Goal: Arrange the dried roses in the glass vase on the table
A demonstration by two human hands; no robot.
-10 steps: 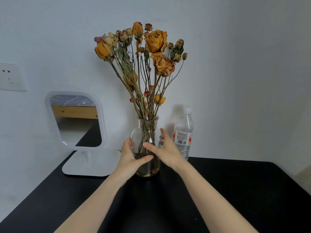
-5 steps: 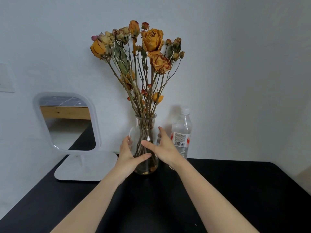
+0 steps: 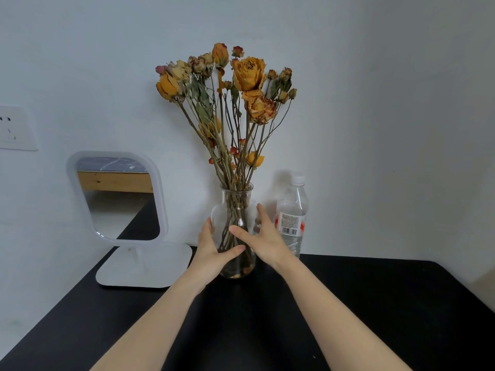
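A clear glass vase [image 3: 235,199] stands upright on the black table [image 3: 375,303], close to the wall. Dried roses [image 3: 249,76], orange and yellow with brown stems, fan out above its neck. My left hand [image 3: 211,250] wraps the vase's left side, thumb across the front. My right hand [image 3: 263,241] holds the right side, its thumb also across the front. Loose petals lie in the bottom of the vase.
A white-framed standing mirror [image 3: 117,199] sits left of the vase on a flat base. A clear plastic water bottle [image 3: 292,218] stands just right of the vase against the wall. A wall socket [image 3: 13,128] is at the far left.
Both hands stay on the vase. My view has tilted up, so the vase and flowers sit lower in the frame; the mirror appears further right than half a second ago.
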